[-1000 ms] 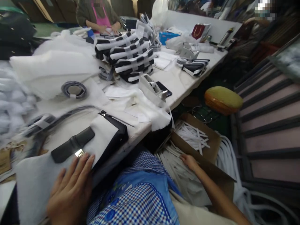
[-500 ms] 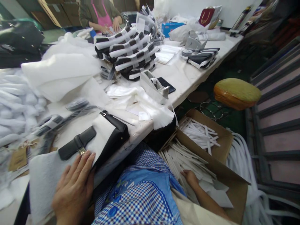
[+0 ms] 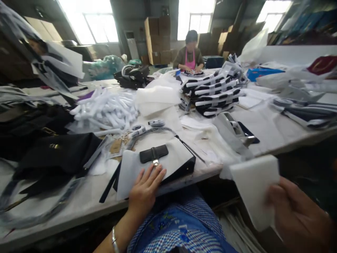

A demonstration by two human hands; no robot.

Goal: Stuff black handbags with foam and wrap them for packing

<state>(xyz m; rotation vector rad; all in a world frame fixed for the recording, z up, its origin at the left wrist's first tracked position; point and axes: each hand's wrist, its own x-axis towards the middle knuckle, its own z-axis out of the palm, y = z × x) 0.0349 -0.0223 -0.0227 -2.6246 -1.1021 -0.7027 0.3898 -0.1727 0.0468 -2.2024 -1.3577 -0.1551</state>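
At the near edge of the table point(image 3: 271, 131), one black handbag point(image 3: 185, 169) lies under a white cover sheet point(image 3: 131, 170), one gold clasp point(image 3: 156, 162) showing. My left hand point(image 3: 145, 192) rests there, fingers slightly spread, tips by the clasp. My right hand point(image 3: 296, 209), blurred, pinches one loose white piece point(image 3: 254, 186), apart from the bag. Just behind: two wrapped coils point(image 3: 156, 123); farther left, white tubes point(image 3: 107, 109), too heaped to count. One tape dispenser point(image 3: 228, 130) partly blocks one dark phone point(image 3: 249, 133). Black bags point(image 3: 59, 154) crowd left, overlapping, number unclear. One co-worker point(image 3: 190, 59) opposite; three windows point(image 3: 196, 17).
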